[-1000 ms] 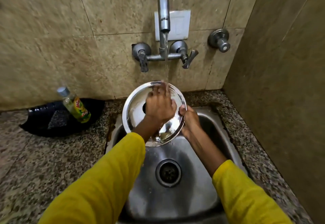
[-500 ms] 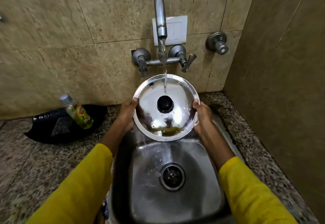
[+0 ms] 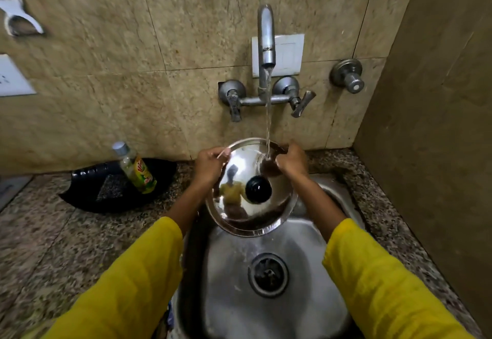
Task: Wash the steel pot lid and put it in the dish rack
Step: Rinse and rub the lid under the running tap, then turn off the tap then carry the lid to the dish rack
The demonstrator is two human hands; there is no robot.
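Observation:
The round steel pot lid (image 3: 241,205) with a black knob (image 3: 258,189) is held over the steel sink (image 3: 287,312), knob side facing me and tilted. My left hand (image 3: 209,166) grips its upper left rim. My right hand (image 3: 291,164) grips its upper right rim. Water from the wall tap (image 3: 266,37) runs onto the lid's top edge near my right hand. No dish rack is in view.
A dish soap bottle (image 3: 135,169) leans in a black tray (image 3: 117,186) on the speckled granite counter (image 3: 53,245) to the left. The tiled wall stands close behind, a side wall on the right. The drain (image 3: 268,274) lies below the lid.
My left hand came off the lid's face and took its rim. Both hands have slid up to the top rim, and the lid has tipped lower over the sink.

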